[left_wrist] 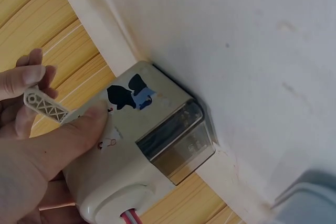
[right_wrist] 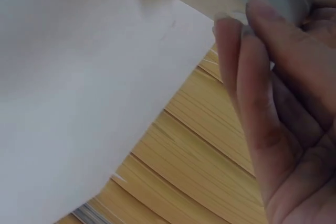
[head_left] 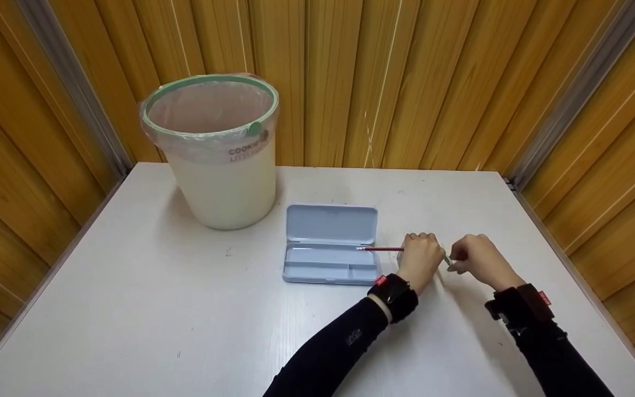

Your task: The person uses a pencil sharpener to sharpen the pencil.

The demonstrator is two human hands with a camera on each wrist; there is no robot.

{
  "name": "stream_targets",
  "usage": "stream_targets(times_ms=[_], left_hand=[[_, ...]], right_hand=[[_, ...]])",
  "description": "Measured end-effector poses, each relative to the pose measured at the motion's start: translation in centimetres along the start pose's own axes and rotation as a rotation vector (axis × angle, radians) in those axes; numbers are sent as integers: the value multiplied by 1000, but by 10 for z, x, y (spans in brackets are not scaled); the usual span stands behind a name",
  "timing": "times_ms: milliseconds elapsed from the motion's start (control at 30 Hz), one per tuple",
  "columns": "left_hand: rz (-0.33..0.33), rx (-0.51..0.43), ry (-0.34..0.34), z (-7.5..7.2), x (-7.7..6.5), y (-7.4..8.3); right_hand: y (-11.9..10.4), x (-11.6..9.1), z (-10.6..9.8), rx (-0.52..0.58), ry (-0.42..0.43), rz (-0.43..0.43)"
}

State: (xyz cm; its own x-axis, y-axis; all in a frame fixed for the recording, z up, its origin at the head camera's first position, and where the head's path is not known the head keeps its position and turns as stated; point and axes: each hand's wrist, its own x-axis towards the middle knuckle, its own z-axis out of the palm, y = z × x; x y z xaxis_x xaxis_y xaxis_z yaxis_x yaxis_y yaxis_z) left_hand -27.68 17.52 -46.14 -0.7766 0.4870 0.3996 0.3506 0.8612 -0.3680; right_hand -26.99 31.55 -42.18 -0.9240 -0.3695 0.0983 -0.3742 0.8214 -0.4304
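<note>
My left hand grips a cream hand-crank pencil sharpener on the white table. Dark stickers and a see-through shavings drawer show on its body in the left wrist view. A red pencil is stuck in its front hole, its eraser end reaching left over the pencil case. Thumb and fingers of my right hand pinch the end of the crank handle at the sharpener's back. In the head view the left hand hides most of the sharpener.
A light blue pencil case lies with its lid up, just left of the sharpener. Behind it to the left stands a cream bucket with a green rim and a plastic liner. Wood-panel walls enclose the white table.
</note>
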Motion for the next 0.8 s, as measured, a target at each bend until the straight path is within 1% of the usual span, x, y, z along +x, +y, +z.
stream_targets(times_ms=[100,233,400,633,800], left_hand=[[-10,5,13,0,0,-1],[-6,-3,17,1,0,0],[-1,-2,17,2,0,0],[-11,9,66,3,0,-1],[-15,14,56,3,0,1]], right_hand=[[-6,3,-3,-64,54,-11],[-12,9,-8,-137,99,0],[-15,18,-11,-190,127,-12],[-14,27,-13,-233,160,-33],[-12,30,-11,-235,186,-30]])
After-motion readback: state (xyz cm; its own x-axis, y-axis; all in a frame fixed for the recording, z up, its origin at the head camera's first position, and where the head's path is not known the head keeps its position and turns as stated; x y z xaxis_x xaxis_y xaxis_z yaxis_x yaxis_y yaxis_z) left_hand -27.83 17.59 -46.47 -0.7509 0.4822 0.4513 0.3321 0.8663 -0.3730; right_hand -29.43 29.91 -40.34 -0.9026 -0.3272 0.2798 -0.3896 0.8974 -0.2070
